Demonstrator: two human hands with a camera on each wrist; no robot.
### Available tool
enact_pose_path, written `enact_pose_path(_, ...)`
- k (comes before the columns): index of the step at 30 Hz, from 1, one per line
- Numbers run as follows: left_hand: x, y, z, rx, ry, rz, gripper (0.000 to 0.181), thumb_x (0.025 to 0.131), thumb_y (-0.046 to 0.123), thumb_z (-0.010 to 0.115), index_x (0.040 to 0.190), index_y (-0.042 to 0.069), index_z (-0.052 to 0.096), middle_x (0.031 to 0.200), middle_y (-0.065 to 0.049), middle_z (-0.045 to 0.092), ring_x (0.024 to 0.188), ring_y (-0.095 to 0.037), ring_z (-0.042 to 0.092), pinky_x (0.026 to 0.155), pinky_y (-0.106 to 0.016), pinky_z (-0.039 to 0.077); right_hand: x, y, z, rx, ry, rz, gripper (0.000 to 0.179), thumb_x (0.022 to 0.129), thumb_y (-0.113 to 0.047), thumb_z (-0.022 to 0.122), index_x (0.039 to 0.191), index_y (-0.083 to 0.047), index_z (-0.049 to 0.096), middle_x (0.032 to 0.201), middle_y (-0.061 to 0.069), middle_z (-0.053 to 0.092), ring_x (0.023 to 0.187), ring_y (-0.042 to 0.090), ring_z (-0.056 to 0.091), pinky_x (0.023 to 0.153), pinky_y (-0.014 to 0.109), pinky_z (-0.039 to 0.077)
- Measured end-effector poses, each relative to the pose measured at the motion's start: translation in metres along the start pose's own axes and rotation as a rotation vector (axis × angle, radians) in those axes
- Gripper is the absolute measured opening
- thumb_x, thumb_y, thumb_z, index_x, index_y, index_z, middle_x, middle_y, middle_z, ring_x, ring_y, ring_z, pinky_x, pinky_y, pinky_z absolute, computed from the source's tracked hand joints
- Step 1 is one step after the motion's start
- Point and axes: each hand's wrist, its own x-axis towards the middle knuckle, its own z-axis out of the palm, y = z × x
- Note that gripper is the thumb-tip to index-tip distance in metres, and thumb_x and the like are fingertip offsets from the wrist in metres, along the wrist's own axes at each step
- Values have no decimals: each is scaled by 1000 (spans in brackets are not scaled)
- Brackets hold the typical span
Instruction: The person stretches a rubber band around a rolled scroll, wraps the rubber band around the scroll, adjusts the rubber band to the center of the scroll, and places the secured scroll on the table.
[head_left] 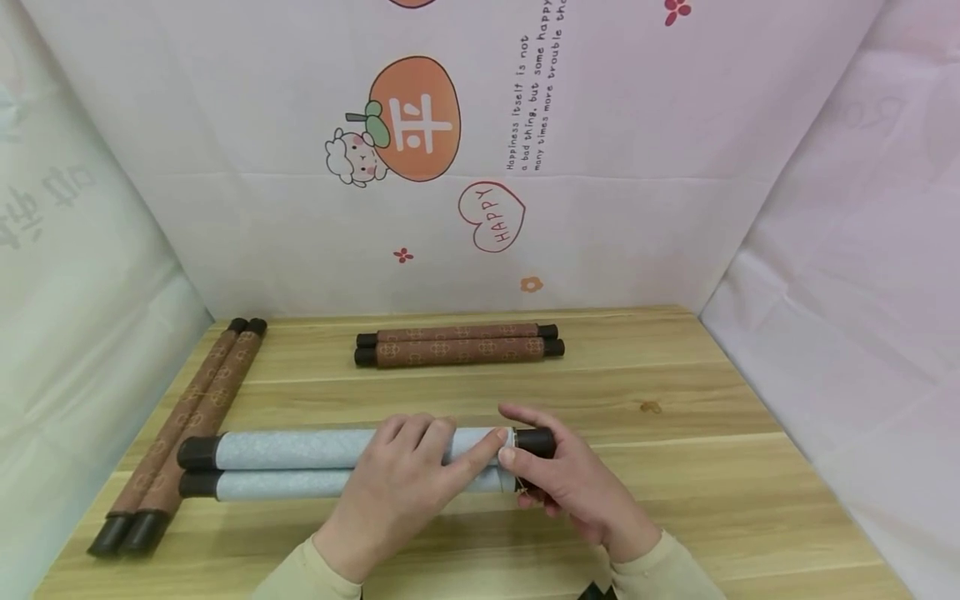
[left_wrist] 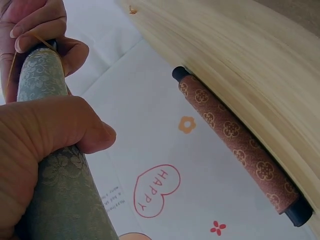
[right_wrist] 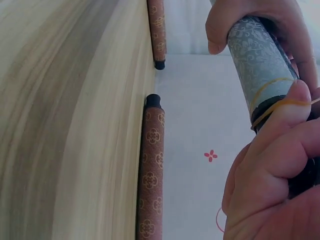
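Note:
A pale blue patterned scroll [head_left: 292,450], its two rolls side by side with black end knobs [head_left: 198,454], lies level in front of me over the table. My left hand [head_left: 405,487] grips it right of its middle, thumb across the near roll in the left wrist view. At the right end, my right hand [head_left: 581,483] pinches a thin yellowish rubber band [right_wrist: 267,111]. This band loops around the scroll's end by the black knob, and part of it is pulled out in the fingers. The right knob is partly hidden behind the right hand.
One brown scroll [head_left: 457,350] with gold flower patterns lies at the back of the wooden table [head_left: 675,433]. Another brown scroll [head_left: 191,417] lies slanted along the left edge, near the blue scroll's left end. Printed white cloth [head_left: 600,233] walls in the back and sides.

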Motion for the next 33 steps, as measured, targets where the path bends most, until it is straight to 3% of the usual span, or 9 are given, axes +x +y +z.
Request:
enact_pose_path(6, -3, 1, 2, -15, -31, -21, 54, 107, 0, 37, 143, 31, 62, 88, -9, 57, 70, -26, 62, 64, -40, 57, 2, 4, 5, 3, 22, 8, 68, 98, -34, 72, 156, -22, 39, 112, 16, 63, 64, 17, 63, 50, 22, 38)
enact_pose_path(10, -7, 2, 3, -43, -105, -59, 64, 103, -3, 36, 151, 36, 54, 89, -9, 56, 69, -28, 61, 65, -42, 57, 3, 7, 8, 22, 44, 10, 71, 97, -34, 74, 156, -18, 37, 111, 16, 64, 63, 17, 63, 50, 21, 39)
enact_pose_path(17, -12, 4, 5, -131, -261, -132, 91, 77, -1, 76, 153, 44, 51, 93, -8, 58, 73, -25, 58, 62, -38, 51, 3, 17, 16, 51, 110, -24, 74, 97, -32, 73, 157, -14, 33, 108, 15, 63, 63, 17, 63, 51, 22, 40)
enact_pose_path(21, -13, 2, 6, -176, -301, -166, 100, 66, 3, 86, 151, 44, 53, 92, -6, 57, 70, -22, 54, 58, -34, 45, 2, 23, 24, 67, 177, -69, 69, 99, -32, 70, 156, -15, 34, 107, 15, 64, 65, 18, 64, 53, 23, 42)
enact_pose_path(28, -11, -1, 7, -222, -319, -215, 113, 52, 11, 95, 151, 43, 52, 97, -8, 59, 76, -23, 58, 56, -36, 47, -3, 34, 36, 114, 295, -202, 47, 104, -29, 63, 145, -18, 43, 102, 16, 64, 71, 20, 67, 55, 25, 49)
enact_pose_path(30, -10, -2, 9, -221, -304, -233, 111, 52, 10, 93, 151, 42, 53, 97, -9, 60, 78, -24, 59, 56, -37, 48, -5, 37, 41, 138, 329, -245, 51, 102, -22, 67, 145, -17, 42, 111, 17, 63, 76, 21, 68, 58, 26, 53)
enact_pose_path(33, -9, -2, 10, -195, -278, -248, 110, 51, 8, 91, 149, 42, 55, 94, -10, 58, 75, -24, 58, 54, -37, 47, -7, 40, 49, 178, 388, -291, 71, 94, -9, 75, 152, -20, 36, 126, 17, 58, 83, 23, 71, 67, 29, 59)
